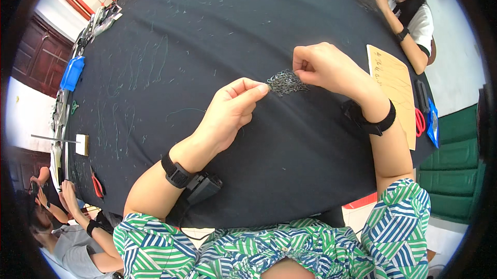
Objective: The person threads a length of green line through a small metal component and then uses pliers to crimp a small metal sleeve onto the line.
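A small heap of tangled, shiny metal hooks (286, 83) lies on the black tablecloth (259, 160), between my two hands. At its left edge, the thumb and forefinger of my left hand (228, 111) are pinched together; anything between the tips is too small to make out. My right hand (329, 69) is over the heap's right edge, its fingers curled in and the thumb pressed against them. What that hand grips, if anything, is hidden. Both wrists wear black straps.
Thin green threads (181, 111) lie scattered to the left. Red-handled pliers (97, 183), a brush (82, 144) and a blue tray (72, 73) line the left side. Cardboard (394, 92) and red-handled scissors (419, 122) lie right. Other people (414, 25) sit around the table.
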Demonstrator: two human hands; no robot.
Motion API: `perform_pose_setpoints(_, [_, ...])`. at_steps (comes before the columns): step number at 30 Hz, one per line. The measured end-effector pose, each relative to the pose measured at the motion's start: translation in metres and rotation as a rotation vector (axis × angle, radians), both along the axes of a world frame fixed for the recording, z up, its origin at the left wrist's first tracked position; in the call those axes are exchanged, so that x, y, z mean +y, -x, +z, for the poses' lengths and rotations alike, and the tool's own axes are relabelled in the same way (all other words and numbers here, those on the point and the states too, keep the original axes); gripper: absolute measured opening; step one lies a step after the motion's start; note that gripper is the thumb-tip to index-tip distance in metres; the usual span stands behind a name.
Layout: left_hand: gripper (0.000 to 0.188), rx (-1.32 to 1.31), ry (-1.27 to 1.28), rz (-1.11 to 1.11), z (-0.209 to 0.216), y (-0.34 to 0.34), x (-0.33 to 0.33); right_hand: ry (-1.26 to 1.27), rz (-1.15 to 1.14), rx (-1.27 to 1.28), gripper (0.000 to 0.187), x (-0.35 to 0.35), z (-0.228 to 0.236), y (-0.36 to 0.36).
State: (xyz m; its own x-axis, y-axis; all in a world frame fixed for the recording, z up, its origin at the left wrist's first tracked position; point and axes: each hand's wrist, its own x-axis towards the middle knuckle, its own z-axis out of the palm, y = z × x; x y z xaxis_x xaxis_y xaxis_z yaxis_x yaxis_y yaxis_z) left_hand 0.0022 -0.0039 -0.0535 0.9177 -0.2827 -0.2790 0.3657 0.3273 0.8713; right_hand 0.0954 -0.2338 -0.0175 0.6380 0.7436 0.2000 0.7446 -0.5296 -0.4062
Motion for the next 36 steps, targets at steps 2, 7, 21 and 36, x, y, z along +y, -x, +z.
perform_pose_setpoints(2, [0.011,0.007,0.008,0.023,0.0,0.0,0.001,-0.011,0.009,0.047,0.01,0.004,0.005,0.004])
perform_pose_setpoints(7, [0.012,-0.01,0.03,0.098,0.005,0.0,-0.001,-0.175,0.047,0.424,0.014,0.018,0.02,0.021])
perform_pose_setpoints(21, [0.009,-0.144,-0.11,0.103,0.012,0.006,-0.003,-0.327,0.055,0.562,0.021,0.027,0.016,0.031])
perform_pose_setpoints(36, [0.012,-0.155,-0.071,0.171,0.023,0.006,-0.002,-0.349,-0.05,0.09,0.013,0.038,0.023,0.048])
